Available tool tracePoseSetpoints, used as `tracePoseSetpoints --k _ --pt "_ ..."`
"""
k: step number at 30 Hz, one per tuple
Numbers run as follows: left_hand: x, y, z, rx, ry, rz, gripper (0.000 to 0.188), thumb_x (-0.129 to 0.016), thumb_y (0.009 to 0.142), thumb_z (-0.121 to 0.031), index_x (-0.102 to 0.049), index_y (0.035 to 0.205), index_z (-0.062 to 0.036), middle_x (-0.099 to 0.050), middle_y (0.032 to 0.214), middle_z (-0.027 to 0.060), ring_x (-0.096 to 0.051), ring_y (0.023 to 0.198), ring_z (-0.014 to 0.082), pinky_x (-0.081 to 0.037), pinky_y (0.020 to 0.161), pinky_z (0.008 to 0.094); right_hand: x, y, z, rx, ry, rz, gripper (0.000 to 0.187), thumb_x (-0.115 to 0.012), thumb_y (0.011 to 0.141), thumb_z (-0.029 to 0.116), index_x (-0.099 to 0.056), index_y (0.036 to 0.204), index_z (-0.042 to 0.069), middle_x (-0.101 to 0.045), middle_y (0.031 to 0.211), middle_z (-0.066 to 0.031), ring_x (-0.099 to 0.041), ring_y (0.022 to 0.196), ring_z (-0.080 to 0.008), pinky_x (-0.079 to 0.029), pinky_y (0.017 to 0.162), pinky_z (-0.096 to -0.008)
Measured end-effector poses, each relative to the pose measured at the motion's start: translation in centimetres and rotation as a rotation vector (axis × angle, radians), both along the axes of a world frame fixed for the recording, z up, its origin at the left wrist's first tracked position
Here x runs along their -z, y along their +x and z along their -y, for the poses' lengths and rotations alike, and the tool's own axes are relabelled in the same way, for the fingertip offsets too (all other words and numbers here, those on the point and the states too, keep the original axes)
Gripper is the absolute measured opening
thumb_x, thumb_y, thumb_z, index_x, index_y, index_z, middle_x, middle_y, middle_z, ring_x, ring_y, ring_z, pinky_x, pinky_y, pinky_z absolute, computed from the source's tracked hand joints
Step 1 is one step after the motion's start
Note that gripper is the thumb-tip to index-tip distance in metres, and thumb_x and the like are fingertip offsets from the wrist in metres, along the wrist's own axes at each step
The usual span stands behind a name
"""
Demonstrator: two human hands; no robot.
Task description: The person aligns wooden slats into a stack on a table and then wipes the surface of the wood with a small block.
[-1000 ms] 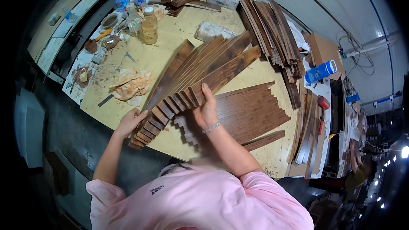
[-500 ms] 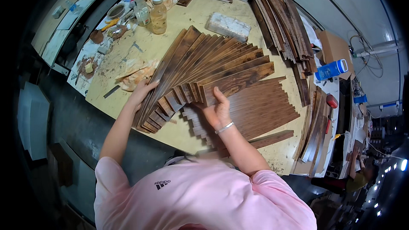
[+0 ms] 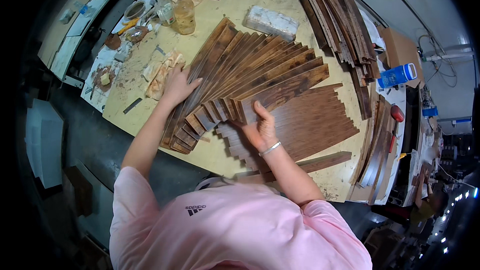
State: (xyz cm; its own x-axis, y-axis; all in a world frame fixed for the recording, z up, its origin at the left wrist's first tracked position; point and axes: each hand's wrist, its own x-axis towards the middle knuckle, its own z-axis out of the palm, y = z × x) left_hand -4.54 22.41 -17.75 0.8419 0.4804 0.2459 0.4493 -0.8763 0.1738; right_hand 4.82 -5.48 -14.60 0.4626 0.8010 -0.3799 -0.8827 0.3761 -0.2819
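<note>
Dark brown wooden planks (image 3: 260, 65) lie overlapped in a wide fan on the table, their near ends stepped like stairs. My right hand (image 3: 260, 127) grips the near end of the fan's rightmost plank, thumb on top, the other fingers hidden beneath. At the fan's left edge my left hand (image 3: 179, 87) rests with its fingers spread, thumb over the outermost planks. Its fingertips reach beside a stained, crumpled cloth (image 3: 159, 75); whether they touch it I cannot tell. Under the fan's right side lies a flat panel of brown strips (image 3: 310, 125) with staggered ends.
A white wrapped block (image 3: 271, 22) stands beyond the fan, near a jar of amber liquid (image 3: 184, 12). Stacked planks (image 3: 340, 25) fill the far right corner. A blue canister (image 3: 397, 75) and a red tool (image 3: 397, 114) lie at the right. A loose strip (image 3: 325, 161) sits near the front edge.
My left hand has moved forward along the fan's left edge, and its fingers have spread. The right hand keeps its hold on the plank. The whole view has shifted slightly.
</note>
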Motion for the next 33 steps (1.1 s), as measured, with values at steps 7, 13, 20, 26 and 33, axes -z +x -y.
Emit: tracePoseSetpoints --k 7,13,20,26,33 --pt "-7.4 5.1 5.7 0.203 -0.805 -0.285 0.066 -0.052 0.098 -0.05 -0.053 0.133 0.0068 -0.062 0.122 0.029 -0.059 0.116 0.0418 -0.044 0.101 0.0416 0.1 0.2 0.3 0.052 0.013 -0.12 0.033 -0.067 0.09 0.011 -0.059 0.12 -0.001 -0.065 0.122 -0.013 -0.059 0.117 -0.0274 -0.04 0.11 -0.0436" --pt "-6.8 6.9 7.9 0.109 -0.868 -0.374 0.078 -0.051 0.097 -0.057 -0.05 0.133 0.0116 -0.061 0.126 0.0282 -0.06 0.118 0.0355 -0.045 0.1 0.0387 -0.4 0.5 -0.6 0.046 0.039 -0.124 0.04 -0.069 0.086 0.008 -0.058 0.123 0.001 -0.064 0.123 -0.0114 -0.057 0.118 -0.028 -0.038 0.111 -0.0476" --pt "-8.5 9.1 6.8 -0.013 -0.924 -0.513 0.086 -0.056 0.094 -0.059 -0.046 0.133 0.0172 -0.062 0.124 0.0268 -0.064 0.111 0.0294 -0.05 0.094 0.0361 -0.1 1.4 -1.9 -0.036 0.136 -0.09 0.041 -0.066 0.089 0.009 -0.055 0.126 -0.003 -0.063 0.125 -0.0132 -0.058 0.118 -0.0273 -0.038 0.111 -0.0467" --pt "-7.6 8.8 6.9 -0.056 -0.939 -0.522 0.09 -0.057 0.093 -0.06 -0.04 0.14 0.0139 -0.058 0.13 0.0248 -0.061 0.116 0.0271 -0.049 0.097 0.0365 0.2 1.1 -1.7 -0.05 0.204 -0.139 0.047 -0.064 0.09 0.007 -0.049 0.134 0.0 -0.059 0.129 -0.0123 -0.055 0.121 -0.0268 -0.039 0.111 -0.0455" --pt "-11.2 9.3 10.4 0.244 -0.523 -0.522 0.104 -0.075 0.078 -0.055 -0.03 0.151 0.0043 -0.056 0.13 0.0304 -0.055 0.124 0.0366 -0.041 0.106 0.0373 1.8 1.2 -1.5 0.014 0.291 -0.163 0.056 -0.062 0.088 0.001 -0.04 0.14 -0.002 -0.051 0.138 -0.0134 -0.047 0.131 -0.028 -0.034 0.117 -0.0444"
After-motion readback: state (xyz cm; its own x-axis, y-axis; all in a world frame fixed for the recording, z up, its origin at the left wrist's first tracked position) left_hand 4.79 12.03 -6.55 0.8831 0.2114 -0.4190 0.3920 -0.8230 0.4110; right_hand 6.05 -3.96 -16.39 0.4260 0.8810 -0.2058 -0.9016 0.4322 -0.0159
